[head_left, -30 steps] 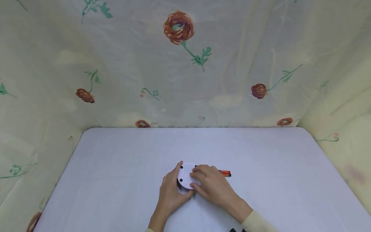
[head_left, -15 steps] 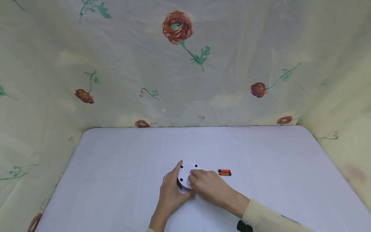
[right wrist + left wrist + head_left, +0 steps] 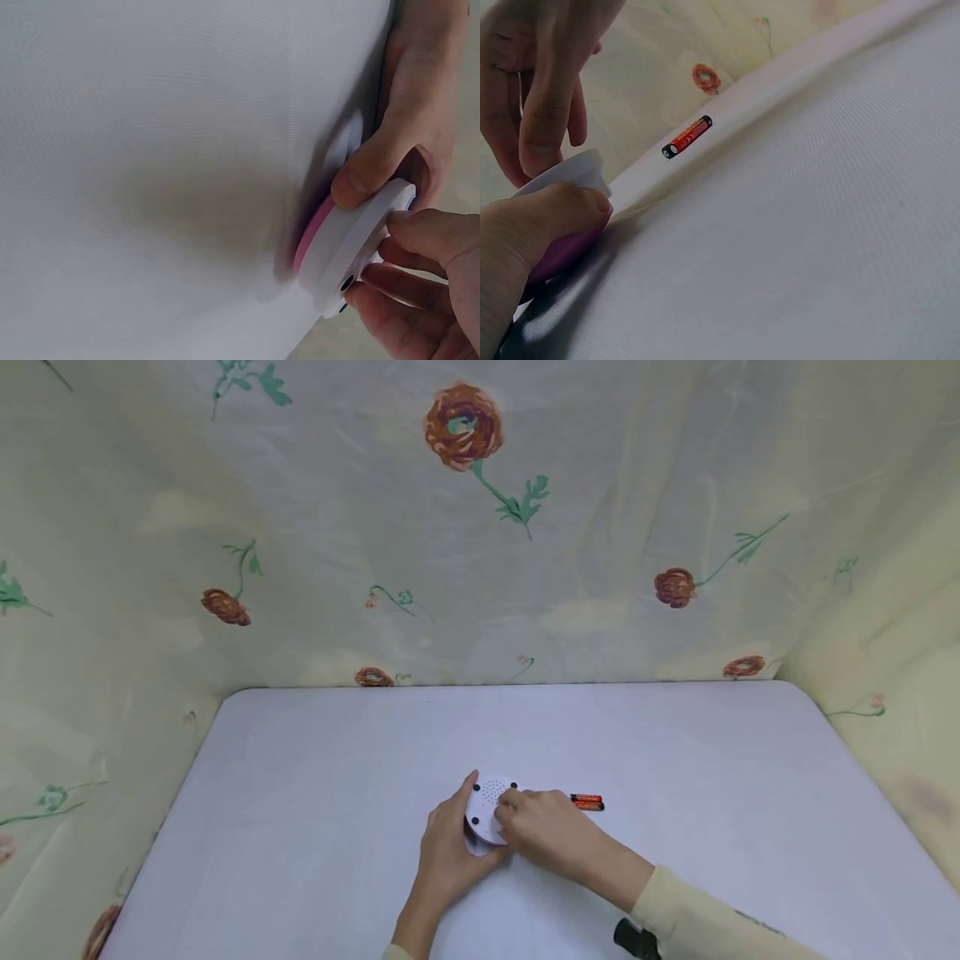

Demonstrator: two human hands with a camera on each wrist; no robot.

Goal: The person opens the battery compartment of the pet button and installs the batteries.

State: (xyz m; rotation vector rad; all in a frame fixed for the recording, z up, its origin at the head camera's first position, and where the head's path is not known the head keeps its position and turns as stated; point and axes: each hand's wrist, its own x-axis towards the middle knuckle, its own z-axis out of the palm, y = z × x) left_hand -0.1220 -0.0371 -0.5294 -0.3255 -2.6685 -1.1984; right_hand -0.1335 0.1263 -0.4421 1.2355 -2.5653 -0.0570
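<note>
My left hand (image 3: 448,843) grips a round white device (image 3: 478,810) by its side, the thumb on the near edge. The device shows small holes in its middle and black feet; in the right wrist view its other side has a pink rim (image 3: 311,236). My right hand (image 3: 551,831) is over the right part of the face, fingers curled down onto it. In the right wrist view the right thumb (image 3: 420,229) and bent fingers close on the white face near a black foot (image 3: 346,283). What lies under those fingertips is hidden.
Two small red and black batteries (image 3: 587,802) lie side by side on the white table (image 3: 315,793), just right of the hands. Flowered cloth (image 3: 330,510) hangs behind the table and along its sides. A black gadget (image 3: 636,938) sits at the right wrist.
The right fingers, spread over the device's face one second ago, have since curled in on it. The left hand keeps its grip. The batteries lie where they were.
</note>
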